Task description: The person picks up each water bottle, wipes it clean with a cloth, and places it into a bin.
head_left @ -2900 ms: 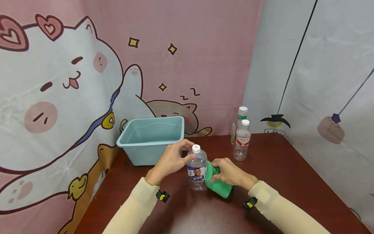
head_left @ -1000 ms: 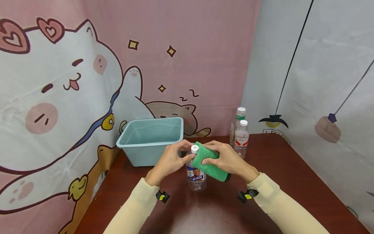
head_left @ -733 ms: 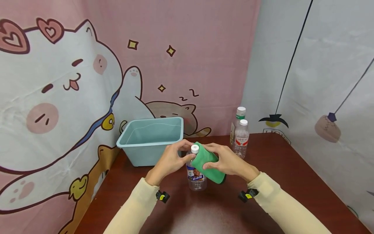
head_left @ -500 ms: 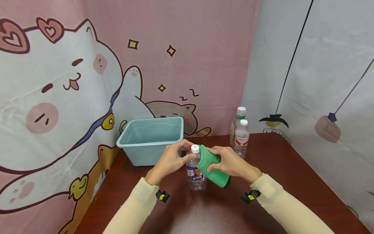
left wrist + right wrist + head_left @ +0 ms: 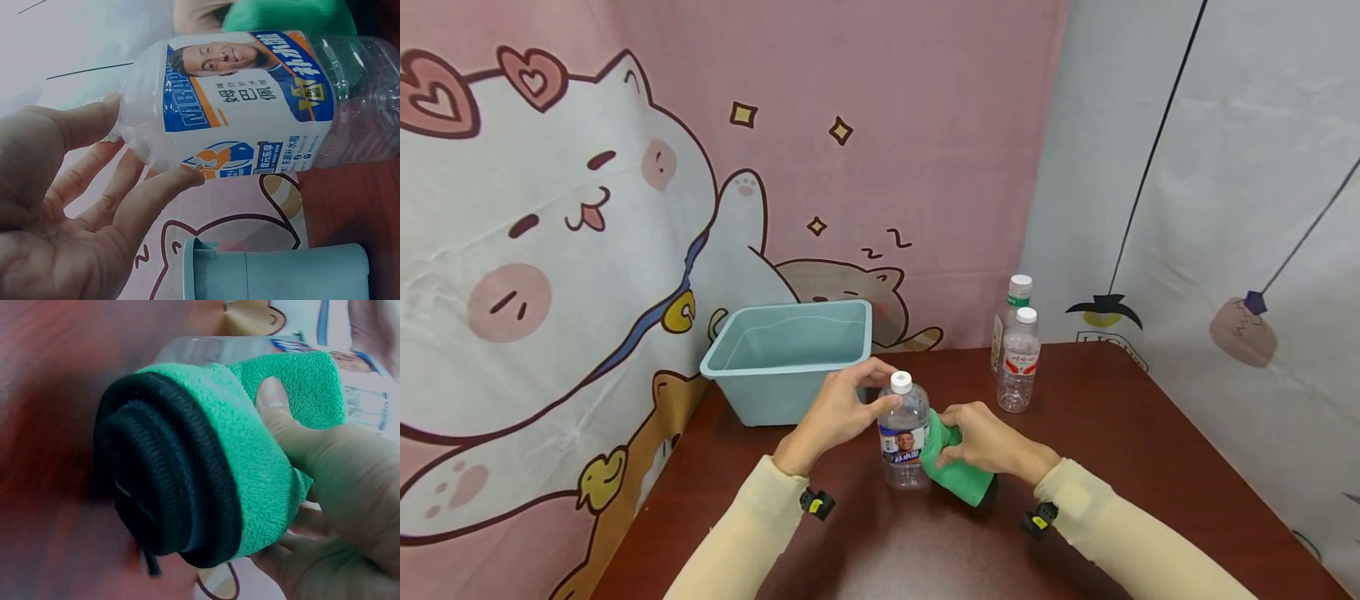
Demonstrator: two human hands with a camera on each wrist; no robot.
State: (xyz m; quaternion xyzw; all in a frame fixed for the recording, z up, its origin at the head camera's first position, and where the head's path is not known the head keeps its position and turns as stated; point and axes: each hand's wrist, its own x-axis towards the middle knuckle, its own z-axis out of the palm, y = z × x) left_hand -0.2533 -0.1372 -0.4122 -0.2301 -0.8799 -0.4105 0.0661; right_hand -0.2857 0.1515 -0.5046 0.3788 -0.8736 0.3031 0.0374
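Observation:
A clear plastic bottle (image 5: pixel 904 475) with a white cap and a printed label stands upright on the table. My left hand (image 5: pixel 842 408) grips its shoulder just below the cap, thumb in front and fingers behind. In the left wrist view the fingertips (image 5: pixel 194 177) reach the top of the label. My right hand (image 5: pixel 988 442) holds a folded green cloth (image 5: pixel 962 481) against the bottle's lower right side. Up close in the right wrist view, the cloth (image 5: pixel 256 481) has a fuzzy green face and a black edge, and the thumb presses on it.
A light blue plastic bin (image 5: pixel 782 392) stands behind the left hand. Two more capped bottles are at the back right: one with a red and white label (image 5: pixel 1018 375), and one behind it with a green neck band (image 5: pixel 1019 287). A printed curtain (image 5: pixel 910 167) hangs behind the table (image 5: pixel 1112 442).
My right hand raised the cloth from the bottle's lower side to beside its cap, then brought it back down along the right side. The left hand and bottle stayed put.

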